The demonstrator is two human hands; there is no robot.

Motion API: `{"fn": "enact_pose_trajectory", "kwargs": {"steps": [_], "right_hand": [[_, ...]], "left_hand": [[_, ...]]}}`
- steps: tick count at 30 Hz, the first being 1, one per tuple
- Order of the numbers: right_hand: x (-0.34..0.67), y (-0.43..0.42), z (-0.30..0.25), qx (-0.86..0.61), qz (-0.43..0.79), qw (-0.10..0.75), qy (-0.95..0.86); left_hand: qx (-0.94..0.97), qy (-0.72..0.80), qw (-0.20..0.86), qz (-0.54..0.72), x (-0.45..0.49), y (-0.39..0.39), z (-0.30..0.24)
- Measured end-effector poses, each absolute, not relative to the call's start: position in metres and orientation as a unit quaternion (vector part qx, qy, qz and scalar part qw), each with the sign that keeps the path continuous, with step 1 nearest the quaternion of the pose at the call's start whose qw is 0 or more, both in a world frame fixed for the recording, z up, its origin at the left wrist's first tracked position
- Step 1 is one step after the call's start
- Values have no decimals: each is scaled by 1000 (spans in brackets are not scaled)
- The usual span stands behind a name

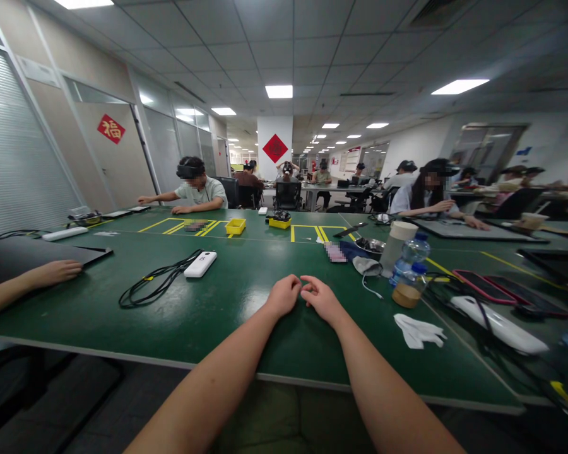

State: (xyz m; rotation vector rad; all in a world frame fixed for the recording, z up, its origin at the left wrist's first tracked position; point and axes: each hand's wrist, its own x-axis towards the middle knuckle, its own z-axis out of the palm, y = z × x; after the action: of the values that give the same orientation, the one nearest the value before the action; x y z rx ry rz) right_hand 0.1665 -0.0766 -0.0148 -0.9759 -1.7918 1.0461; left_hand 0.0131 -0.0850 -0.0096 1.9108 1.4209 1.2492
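My left hand (284,295) rests on the green table (236,328), its fingers curled and held together. Nothing shows in it. Close beside it lies my right hand (322,300), with bent, loosely spread fingers and nothing visible between them. The fingertips of both hands almost meet; whether they touch I cannot tell. To the left of my hands is a white power bank (201,264) with a coiled black cable (158,282). A crumpled white cloth or glove (420,331) lies to the right of my right hand.
At right stand plastic bottles (409,287), a pale cylinder (397,246), a metal bowl (372,246) and a grey pouch (366,265). Further right are phones (485,287) and a white device (499,325). Yellow trays (235,227) sit ahead. Another person's hand (59,271) rests at left; people sit opposite.
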Motion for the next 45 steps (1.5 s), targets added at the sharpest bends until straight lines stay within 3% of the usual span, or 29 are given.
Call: {"fn": "enact_pose_trajectory", "kwargs": {"steps": [4,8,23,27,34,39,45], "right_hand": [[166,-77,-16,-396,405,406,-717],[167,-79,-14,-405,408,419,-703],[167,-83,-9,-411,390,387,-728],[167,-83,-8,-416,382,384,-730],[168,-84,-9,-419,373,385,-733],[167,-82,-10,-427,368,386,-730],[168,-83,-10,-424,369,382,-734]], "left_hand": [[755,565,75,325,15,-87,-16],[769,583,-6,262,-3,-88,-14],[611,776,-56,148,-233,-152,3],[537,815,-6,219,-268,-174,5],[370,714,171,569,-293,-179,-2],[363,648,238,626,-265,-163,-2],[416,627,267,601,-188,-114,1]]}}
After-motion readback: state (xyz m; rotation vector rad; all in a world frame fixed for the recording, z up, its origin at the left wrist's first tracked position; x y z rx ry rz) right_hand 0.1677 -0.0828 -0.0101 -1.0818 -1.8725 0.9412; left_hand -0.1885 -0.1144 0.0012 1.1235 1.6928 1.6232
